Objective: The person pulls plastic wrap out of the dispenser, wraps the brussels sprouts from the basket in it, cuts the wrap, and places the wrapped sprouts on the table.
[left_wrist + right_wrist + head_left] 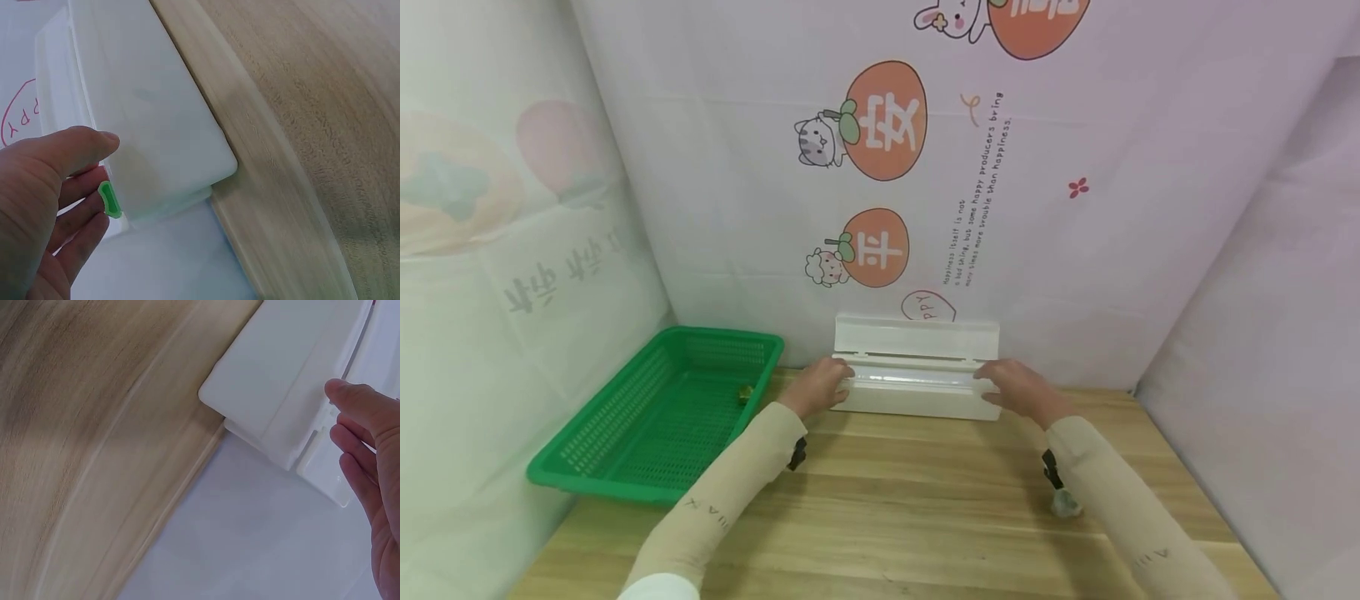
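Note:
A long white cling film dispenser stands at the back of the wooden table, its lid raised against the patterned cloth. Inside lies a shiny, clear film roll. My left hand is at the dispenser's left end; in the left wrist view its thumb overlaps the long edge, and its fingertips are right at a small green piece at the end. At the opposite end, my right hand reaches over the rim with thumb and fingers apart, the thumb tip overlapping the edge in the right wrist view.
A green plastic basket stands on the left of the table, with a small yellowish-brown thing inside. White printed cloth hangs close behind the dispenser and along both sides. The dispenser's ends sit near the table's back edge.

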### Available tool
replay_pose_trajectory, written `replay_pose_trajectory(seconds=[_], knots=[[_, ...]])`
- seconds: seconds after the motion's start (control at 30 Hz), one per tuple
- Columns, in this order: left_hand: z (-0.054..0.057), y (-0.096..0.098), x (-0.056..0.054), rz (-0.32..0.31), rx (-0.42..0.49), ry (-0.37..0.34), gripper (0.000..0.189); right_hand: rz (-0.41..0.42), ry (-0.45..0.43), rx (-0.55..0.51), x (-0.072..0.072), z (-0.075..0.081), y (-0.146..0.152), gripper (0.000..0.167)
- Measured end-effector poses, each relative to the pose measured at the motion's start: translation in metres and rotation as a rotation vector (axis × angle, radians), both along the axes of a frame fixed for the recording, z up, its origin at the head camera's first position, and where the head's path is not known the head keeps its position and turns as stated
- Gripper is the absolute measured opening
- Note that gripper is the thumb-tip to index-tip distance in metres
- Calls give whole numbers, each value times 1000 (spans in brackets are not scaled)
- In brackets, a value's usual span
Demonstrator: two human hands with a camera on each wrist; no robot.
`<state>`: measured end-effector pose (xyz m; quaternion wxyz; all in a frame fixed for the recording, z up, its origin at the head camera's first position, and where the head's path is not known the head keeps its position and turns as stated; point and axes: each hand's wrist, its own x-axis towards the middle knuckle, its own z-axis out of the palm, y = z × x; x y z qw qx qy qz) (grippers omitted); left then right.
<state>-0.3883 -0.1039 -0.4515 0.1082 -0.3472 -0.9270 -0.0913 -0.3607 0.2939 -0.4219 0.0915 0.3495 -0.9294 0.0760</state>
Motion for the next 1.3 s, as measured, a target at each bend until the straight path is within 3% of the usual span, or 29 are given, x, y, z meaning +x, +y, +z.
replay_pose_trajectory(seconds=[0.23, 0.43, 0.53, 0.8, 0.93, 1.1, 1.3], knots=[[1, 2, -2, -5, -26, -12, 6, 38, -7, 5, -5, -8, -2, 17], [5, 4, -2, 8, -54, -29, 4, 13, -29, -13, -8, -14, 0, 12], [6, 3, -5, -3, -21, -58, 7, 2, -56, -47, -11, -12, 0, 14], [1, -3, -19, -61, 122, -108, 7, -120, -285, -138, -24, -6, 6, 14], [-3, -4, -23, -49, 182, -150, 7, -169, -358, -187, -29, -7, 11, 11], [-4, -5, -24, -21, 238, -176, 6, -185, -375, -249, -28, -6, 10, 6], [-4, -3, -24, -18, 236, -148, 7, -169, -363, -292, -25, -7, 10, 2]])
